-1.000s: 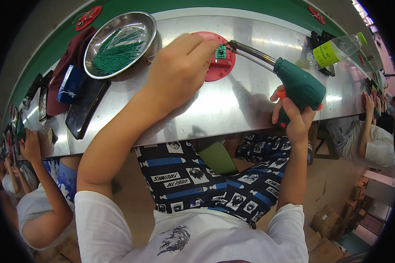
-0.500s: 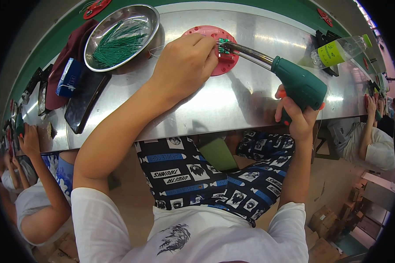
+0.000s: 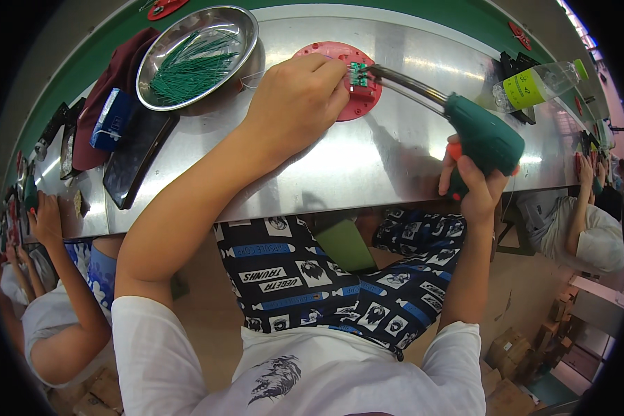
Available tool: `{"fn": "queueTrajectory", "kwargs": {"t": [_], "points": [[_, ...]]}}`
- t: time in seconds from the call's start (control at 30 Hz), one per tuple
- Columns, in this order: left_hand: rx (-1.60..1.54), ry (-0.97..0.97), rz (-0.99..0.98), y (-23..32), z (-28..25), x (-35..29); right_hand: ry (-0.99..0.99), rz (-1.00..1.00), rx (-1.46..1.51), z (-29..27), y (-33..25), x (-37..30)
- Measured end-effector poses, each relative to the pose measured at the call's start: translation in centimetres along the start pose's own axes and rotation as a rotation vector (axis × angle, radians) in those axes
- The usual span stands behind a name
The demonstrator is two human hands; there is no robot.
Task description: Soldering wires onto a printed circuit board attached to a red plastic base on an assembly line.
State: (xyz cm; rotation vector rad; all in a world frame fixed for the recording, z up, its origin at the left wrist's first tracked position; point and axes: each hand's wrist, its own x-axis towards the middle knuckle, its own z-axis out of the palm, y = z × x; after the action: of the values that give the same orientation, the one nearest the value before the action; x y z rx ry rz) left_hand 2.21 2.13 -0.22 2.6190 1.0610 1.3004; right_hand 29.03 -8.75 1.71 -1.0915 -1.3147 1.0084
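My right hand (image 3: 475,184) grips a green soldering gun (image 3: 489,135) with orange parts, its long metal barrel pointing left. The gun's tip is beside a small green circuit board (image 3: 358,74), which sits on a round red plate (image 3: 353,111). Against the board's left side is my left hand (image 3: 295,97), fingers closed in a pinch; the fingertips and what they hold are hidden. A thin pale wire (image 3: 255,74) comes out from behind this hand toward the bowl.
A steel bowl (image 3: 145,90) of green wires (image 3: 191,73) stands at the back left. Near it lie a dark red cap (image 3: 93,132), a blue box (image 3: 111,119) and a black phone (image 3: 135,159). A plastic bottle (image 3: 541,84) lies at right. Co-workers sit on both sides.
The soldering gun and my right hand have moved slightly right, drawing the tip back across the board. More of the board shows now. My left hand has shifted slightly right.
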Motion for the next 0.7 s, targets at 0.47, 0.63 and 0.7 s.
{"fn": "queueTrajectory", "kwargs": {"t": [0.47,0.63,0.7], "points": [[-0.013,-0.001,-0.013,0.01,-0.15,0.17,0.157,-0.042,0.160,-0.56,1.00,0.19],[-0.004,-0.011,-0.034,0.18,0.02,0.15,0.149,-0.043,0.193,-0.81,1.09,0.06],[-0.008,-0.003,-0.028,0.23,-0.03,0.10,0.149,-0.054,0.202,-0.82,1.24,-0.01]]}}
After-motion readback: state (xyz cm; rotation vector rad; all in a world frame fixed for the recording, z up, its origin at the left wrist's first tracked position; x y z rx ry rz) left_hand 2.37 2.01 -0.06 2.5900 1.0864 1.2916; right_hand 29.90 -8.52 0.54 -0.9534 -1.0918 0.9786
